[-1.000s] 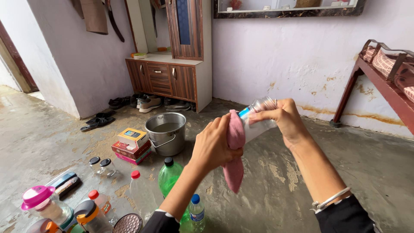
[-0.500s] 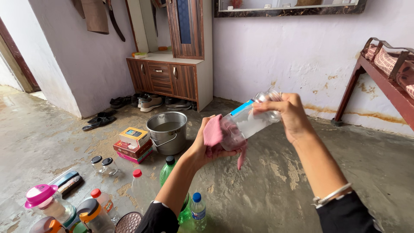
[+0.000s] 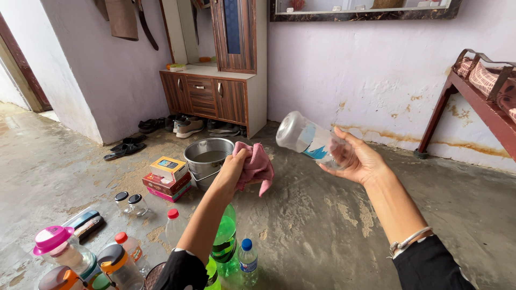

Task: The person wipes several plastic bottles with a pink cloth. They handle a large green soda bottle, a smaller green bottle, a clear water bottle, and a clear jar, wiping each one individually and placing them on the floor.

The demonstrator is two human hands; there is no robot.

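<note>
My right hand (image 3: 359,160) holds a clear plastic bottle (image 3: 308,140) with a blue and white label, tipped on its side with its base pointing left. My left hand (image 3: 232,167) grips a crumpled pink cloth (image 3: 255,166) a short way left of the bottle, above a steel bucket (image 3: 206,159). Cloth and bottle are apart.
On the wet concrete floor lie a stack of small boxes (image 3: 167,178), two small jars (image 3: 129,202), a green bottle (image 3: 223,240), several capped bottles and a pink-lidded jar (image 3: 56,249). Shoes (image 3: 186,126) sit by a wooden cabinet (image 3: 212,96). A red bench (image 3: 480,102) stands at right.
The cloth was wrapped around the bottle's base; my left hand has pulled it off and moved left. My right hand has turned the bottle so its base faces left.
</note>
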